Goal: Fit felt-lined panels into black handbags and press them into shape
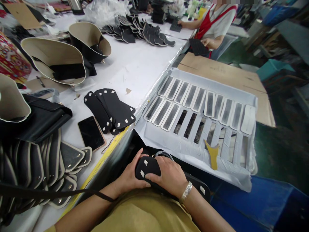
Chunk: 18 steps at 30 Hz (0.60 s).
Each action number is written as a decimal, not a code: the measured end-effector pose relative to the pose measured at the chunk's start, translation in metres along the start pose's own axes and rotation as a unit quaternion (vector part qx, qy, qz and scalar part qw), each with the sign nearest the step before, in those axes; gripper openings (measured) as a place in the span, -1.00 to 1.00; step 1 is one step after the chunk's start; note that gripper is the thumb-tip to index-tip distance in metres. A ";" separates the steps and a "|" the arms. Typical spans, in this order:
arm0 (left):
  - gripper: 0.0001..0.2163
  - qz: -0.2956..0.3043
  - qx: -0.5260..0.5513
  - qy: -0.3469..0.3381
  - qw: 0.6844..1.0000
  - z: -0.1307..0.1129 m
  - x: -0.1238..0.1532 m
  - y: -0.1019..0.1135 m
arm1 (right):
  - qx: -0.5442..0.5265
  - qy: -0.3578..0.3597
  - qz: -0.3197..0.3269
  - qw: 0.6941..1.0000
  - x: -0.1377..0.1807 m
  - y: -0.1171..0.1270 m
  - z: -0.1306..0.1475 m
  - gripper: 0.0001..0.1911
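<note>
Both hands rest in my lap below the table edge. A black leather strap piece (146, 166) with small white square tabs lies between them. My left hand (130, 177) grips its near side, fingers curled under it. My right hand (169, 175), with a silver bracelet at the wrist, is wrapped over the top of the same piece. The far end of the strap (199, 188) pokes out beyond my right wrist.
A stack of similar black strap pieces (109, 109) and a phone (91, 132) lie on the white table (140, 64). A white stencil sheet (200, 109) with slots sits to the right. Bag bodies (55, 61) stand at left. Another person (212, 25) works at the far end.
</note>
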<state>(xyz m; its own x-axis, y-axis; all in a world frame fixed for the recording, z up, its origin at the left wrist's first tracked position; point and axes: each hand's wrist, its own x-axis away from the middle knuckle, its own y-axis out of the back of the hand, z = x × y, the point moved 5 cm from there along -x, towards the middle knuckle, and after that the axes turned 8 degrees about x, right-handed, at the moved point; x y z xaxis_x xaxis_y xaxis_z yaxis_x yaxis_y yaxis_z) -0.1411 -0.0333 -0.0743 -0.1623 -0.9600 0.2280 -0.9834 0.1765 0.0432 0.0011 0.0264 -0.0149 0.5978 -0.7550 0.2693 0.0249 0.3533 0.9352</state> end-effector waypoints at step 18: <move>-0.03 -0.014 0.108 -0.030 0.994 0.007 0.007 -0.002 | -0.010 -0.001 0.033 0.999 -0.014 -0.008 0.001 -0.60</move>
<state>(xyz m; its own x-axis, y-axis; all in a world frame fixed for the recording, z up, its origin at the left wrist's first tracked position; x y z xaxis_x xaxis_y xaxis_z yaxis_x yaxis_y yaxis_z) -0.1410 -0.0414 -0.0795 -0.1320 -0.9763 0.1713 -0.9813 0.1043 -0.1616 -0.0082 0.0338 -0.0257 0.5969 -0.7309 0.3309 0.0018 0.4136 0.9105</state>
